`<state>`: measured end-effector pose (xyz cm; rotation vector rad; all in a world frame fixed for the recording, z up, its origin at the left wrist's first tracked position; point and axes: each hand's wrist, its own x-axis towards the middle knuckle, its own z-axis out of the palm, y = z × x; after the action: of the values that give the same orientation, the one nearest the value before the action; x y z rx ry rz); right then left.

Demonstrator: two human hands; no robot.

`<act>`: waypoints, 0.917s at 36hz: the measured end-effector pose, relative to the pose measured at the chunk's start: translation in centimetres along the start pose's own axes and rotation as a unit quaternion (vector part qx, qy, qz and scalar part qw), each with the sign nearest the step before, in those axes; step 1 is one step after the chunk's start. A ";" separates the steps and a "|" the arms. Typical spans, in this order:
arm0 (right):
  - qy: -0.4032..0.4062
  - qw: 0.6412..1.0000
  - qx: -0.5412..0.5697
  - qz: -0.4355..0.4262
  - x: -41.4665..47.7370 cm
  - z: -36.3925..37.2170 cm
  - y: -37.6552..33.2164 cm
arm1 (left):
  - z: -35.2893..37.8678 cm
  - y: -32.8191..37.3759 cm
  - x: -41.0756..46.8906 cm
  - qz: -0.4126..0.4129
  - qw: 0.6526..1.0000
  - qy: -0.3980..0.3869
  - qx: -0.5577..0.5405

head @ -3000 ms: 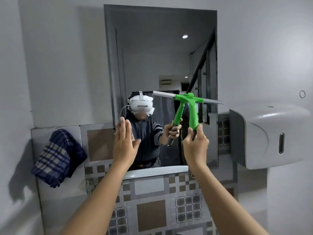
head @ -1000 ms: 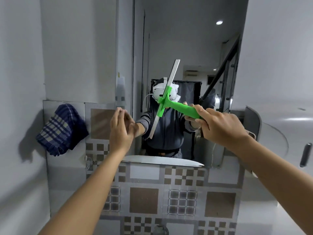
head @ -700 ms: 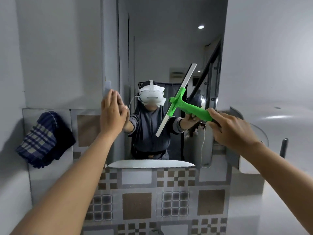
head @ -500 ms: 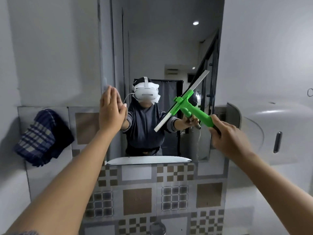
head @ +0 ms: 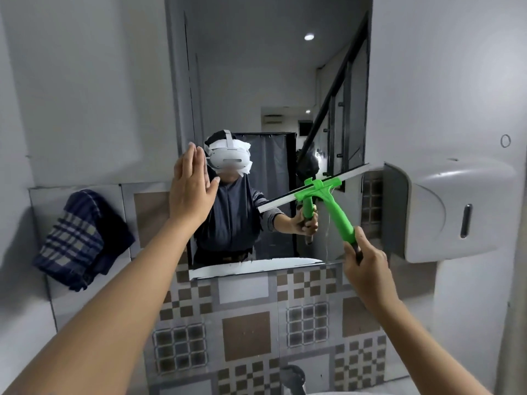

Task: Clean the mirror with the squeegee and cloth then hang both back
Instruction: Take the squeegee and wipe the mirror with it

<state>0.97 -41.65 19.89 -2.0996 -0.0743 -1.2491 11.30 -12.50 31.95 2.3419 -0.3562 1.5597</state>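
Note:
A tall mirror (head: 256, 81) hangs on the grey wall ahead. My right hand (head: 366, 265) grips the lower end of a green squeegee (head: 338, 212), whose grey blade lies tilted against the mirror's lower right part, right end higher. My left hand (head: 191, 189) is flat and empty, fingers up, at the mirror's left edge. A dark blue checked cloth (head: 81, 240) hangs on the tiled wall at the left, apart from both hands.
A white wall dispenser (head: 447, 209) juts out just right of the mirror, close to the squeegee blade's right end. A small ring hook (head: 505, 141) sits on the wall above it. Patterned tiles (head: 245, 332) cover the wall below the mirror.
The squeegee has swung from a steep diagonal near the mirror's middle to a flatter tilt lower right. My left hand stays raised at the mirror's left edge.

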 end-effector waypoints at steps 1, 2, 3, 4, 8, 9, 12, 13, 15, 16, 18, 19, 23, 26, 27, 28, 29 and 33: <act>0.005 1.000 0.020 0.018 -0.4 0.4 -0.3 | -0.1 -0.2 0.0 0.006 1.000 -0.002 -0.001; 0.011 0.999 0.038 0.035 -0.8 1.0 -0.5 | -0.1 -0.4 0.0 0.012 1.000 -0.002 -0.002; 0.015 0.997 0.056 0.048 -1.2 1.5 -0.6 | -0.1 -0.5 0.1 0.021 1.000 -0.001 -0.002; 0.017 0.996 0.073 0.058 -1.6 2.0 -0.9 | -0.2 -0.7 0.0 0.030 1.000 -0.001 -0.003; 0.033 0.985 0.145 0.085 -3.2 4.2 -2.2 | -0.3 -1.5 0.0 0.061 0.998 -0.010 -0.002; 0.041 0.981 0.162 0.094 -3.6 4.6 -2.8 | -0.3 -1.7 -0.1 0.068 0.998 -0.013 -0.003; 0.067 0.969 0.205 0.123 -4.9 6.0 -4.6 | -0.3 -2.3 -0.2 0.094 0.995 -0.016 -0.011; 0.074 0.965 0.217 0.128 -5.3 6.5 -5.2 | -0.3 -2.5 -0.2 0.102 0.995 -0.016 -0.013; 0.085 0.959 0.230 0.141 -6.1 7.5 -6.2 | -0.2 -2.9 -0.1 0.114 0.993 -0.015 -0.016; 0.090 0.957 0.233 0.147 -6.4 8.0 -6.7 | -0.2 -3.1 -0.1 0.119 0.993 -0.014 -0.016; 0.099 0.952 0.244 0.158 -7.0 9.0 -7.5 | -0.3 -3.4 0.0 0.128 0.992 -0.014 -0.013; 0.104 0.948 0.251 0.163 -7.3 9.5 -7.9 | -0.3 -3.5 0.0 0.132 0.991 -0.016 -0.013; 0.107 0.936 0.285 0.175 -8.3 11.3 -9.3 | -0.3 -4.0 0.1 0.143 0.989 -0.023 -0.011; 0.098 0.938 0.287 0.166 -9.3 12.5 -10.0 | -0.4 -4.1 0.1 0.150 0.988 -0.024 -0.010; 0.095 0.940 0.283 0.163 -9.6 12.9 -10.1 | -0.4 -4.3 0.1 0.151 0.988 -0.025 -0.009; 0.093 0.942 0.279 0.161 -9.9 13.2 -10.2 | -0.4 -4.3 0.2 0.152 0.988 -0.026 -0.008; 0.090 0.944 0.274 0.159 -10.1 13.5 -10.1 | -0.4 -4.3 0.2 0.153 0.988 -0.026 -0.007; 0.076 0.949 0.258 0.165 -10.6 14.2 -10.0 | -0.4 -4.0 0.1 0.149 0.989 -0.023 -0.008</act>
<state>2.31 -22.83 12.39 -1.4900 0.0196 -1.0450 12.47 -8.63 31.77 2.4014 -0.7565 1.6222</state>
